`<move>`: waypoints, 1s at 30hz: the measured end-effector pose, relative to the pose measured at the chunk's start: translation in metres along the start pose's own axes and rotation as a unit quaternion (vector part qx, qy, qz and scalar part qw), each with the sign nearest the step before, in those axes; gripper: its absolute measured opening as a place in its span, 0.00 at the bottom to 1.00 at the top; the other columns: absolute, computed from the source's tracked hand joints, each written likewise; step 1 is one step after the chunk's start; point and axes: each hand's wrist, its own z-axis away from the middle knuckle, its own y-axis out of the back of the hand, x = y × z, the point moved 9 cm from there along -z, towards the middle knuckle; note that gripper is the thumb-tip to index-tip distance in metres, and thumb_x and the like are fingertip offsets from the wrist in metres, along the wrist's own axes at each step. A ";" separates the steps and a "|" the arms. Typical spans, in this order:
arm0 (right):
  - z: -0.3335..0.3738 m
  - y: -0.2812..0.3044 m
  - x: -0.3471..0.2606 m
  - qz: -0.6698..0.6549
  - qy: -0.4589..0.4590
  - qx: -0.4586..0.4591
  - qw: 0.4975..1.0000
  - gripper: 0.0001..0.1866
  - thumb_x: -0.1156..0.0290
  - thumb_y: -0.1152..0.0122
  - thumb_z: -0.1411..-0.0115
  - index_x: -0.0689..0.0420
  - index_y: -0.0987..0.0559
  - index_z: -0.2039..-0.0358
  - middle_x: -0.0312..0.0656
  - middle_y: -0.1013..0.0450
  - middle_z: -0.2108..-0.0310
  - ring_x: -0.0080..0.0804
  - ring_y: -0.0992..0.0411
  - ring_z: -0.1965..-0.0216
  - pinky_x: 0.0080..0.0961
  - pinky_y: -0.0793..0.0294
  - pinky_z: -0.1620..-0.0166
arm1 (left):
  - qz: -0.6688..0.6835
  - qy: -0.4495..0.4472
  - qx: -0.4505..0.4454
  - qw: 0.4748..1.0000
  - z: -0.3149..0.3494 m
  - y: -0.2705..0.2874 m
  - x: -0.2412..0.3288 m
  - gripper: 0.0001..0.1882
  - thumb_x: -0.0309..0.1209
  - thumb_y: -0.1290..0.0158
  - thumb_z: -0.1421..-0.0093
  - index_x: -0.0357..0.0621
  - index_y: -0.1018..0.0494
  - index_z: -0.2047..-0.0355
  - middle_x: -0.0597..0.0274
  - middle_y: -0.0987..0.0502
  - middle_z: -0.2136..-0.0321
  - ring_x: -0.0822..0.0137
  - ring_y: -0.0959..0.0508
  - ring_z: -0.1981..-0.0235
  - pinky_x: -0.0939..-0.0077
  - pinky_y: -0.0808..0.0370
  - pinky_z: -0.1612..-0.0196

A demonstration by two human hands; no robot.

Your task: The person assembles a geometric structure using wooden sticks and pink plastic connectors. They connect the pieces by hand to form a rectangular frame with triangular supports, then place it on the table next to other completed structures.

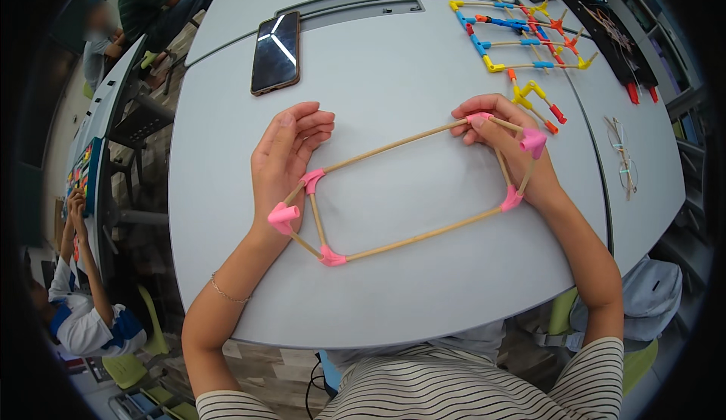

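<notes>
A frame of wooden sticks (412, 243) joined by pink corner connectors (333, 256) sits over the table in front of me. It has a long rectangle with a triangular end at each side. My right hand (514, 136) pinches the far right corner, thumb on its pink connector, fingers curled behind. Beside the frame's left end, my left hand (291, 140) has its fingers loosely stretched and apart, holding nothing. The left triangular end lies by that wrist, and its outer pink connector (283, 218) overlaps the forearm; I cannot tell whether they touch.
A black phone (275, 54) lies beyond my left hand. At the far right stands a multicoloured stick structure (522, 38), with a smaller yellow-and-red piece (533, 98) nearer. Glasses (622, 155) rest on the right. Other people sit at the left, one with raised hands (76, 206).
</notes>
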 end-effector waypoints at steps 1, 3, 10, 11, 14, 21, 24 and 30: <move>0.002 -0.005 -0.001 -0.023 0.009 -0.011 1.000 0.14 0.70 0.50 0.33 0.64 0.26 0.51 0.46 0.24 0.58 0.25 0.26 0.56 0.22 0.28 0.50 | 0.000 0.001 -0.005 1.000 0.000 -0.004 0.000 0.22 0.40 0.61 0.28 0.30 0.33 0.47 0.52 0.24 0.55 0.67 0.26 0.51 0.72 0.29 0.43; 0.007 -0.013 -0.003 -0.040 0.019 -0.036 0.998 0.17 0.70 0.52 0.33 0.65 0.28 0.47 0.47 0.26 0.52 0.28 0.28 0.47 0.25 0.30 0.44 | -0.001 0.002 -0.014 1.000 0.001 -0.010 0.002 0.22 0.41 0.62 0.27 0.31 0.32 0.49 0.54 0.24 0.58 0.68 0.26 0.53 0.73 0.29 0.44; 0.012 -0.023 -0.002 -0.046 0.049 -0.070 0.995 0.25 0.74 0.54 0.37 0.64 0.35 0.39 0.47 0.36 0.39 0.35 0.37 0.36 0.30 0.33 0.40 | -0.016 -0.025 -0.001 1.000 0.003 -0.009 0.005 0.22 0.41 0.64 0.27 0.34 0.31 0.50 0.60 0.25 0.62 0.71 0.27 0.57 0.76 0.31 0.45; 0.012 -0.023 -0.003 -0.045 0.053 -0.071 0.995 0.25 0.74 0.54 0.38 0.64 0.36 0.39 0.47 0.37 0.38 0.36 0.37 0.36 0.30 0.33 0.40 | -0.019 -0.032 -0.003 0.999 0.002 -0.009 0.006 0.22 0.41 0.64 0.27 0.34 0.31 0.50 0.61 0.25 0.62 0.71 0.28 0.57 0.76 0.32 0.45; 0.012 -0.020 -0.001 -0.062 0.055 -0.069 0.994 0.26 0.76 0.54 0.39 0.65 0.35 0.39 0.47 0.35 0.40 0.36 0.36 0.36 0.30 0.33 0.40 | -0.005 -0.027 0.000 1.000 0.000 -0.011 0.003 0.21 0.40 0.63 0.27 0.34 0.31 0.51 0.62 0.26 0.63 0.72 0.29 0.57 0.77 0.32 0.46; 0.012 -0.009 -0.024 0.121 0.131 -0.044 0.983 0.20 0.79 0.49 0.41 0.60 0.29 0.47 0.45 0.29 0.50 0.37 0.31 0.45 0.31 0.30 0.45 | 0.028 -0.047 0.023 0.998 -0.009 0.015 0.003 0.18 0.39 0.59 0.28 0.33 0.32 0.52 0.61 0.29 0.65 0.72 0.30 0.60 0.75 0.32 0.51; 0.016 -0.002 -0.039 0.349 0.257 -0.039 0.901 0.17 0.78 0.45 0.42 0.59 0.27 0.51 0.45 0.28 0.54 0.39 0.29 0.49 0.31 0.28 0.48 | -0.042 -0.077 0.003 0.996 -0.006 0.016 0.016 0.22 0.43 0.61 0.27 0.34 0.31 0.53 0.61 0.29 0.65 0.70 0.30 0.62 0.74 0.31 0.52; 0.020 0.020 -0.038 0.396 0.109 -0.094 0.907 0.19 0.77 0.37 0.47 0.59 0.26 0.52 0.44 0.28 0.55 0.36 0.26 0.55 0.28 0.26 0.51 | -0.185 -0.060 -0.057 0.979 0.027 0.030 0.017 0.42 0.68 0.66 0.36 0.38 0.33 0.48 0.62 0.32 0.62 0.70 0.31 0.64 0.75 0.32 0.55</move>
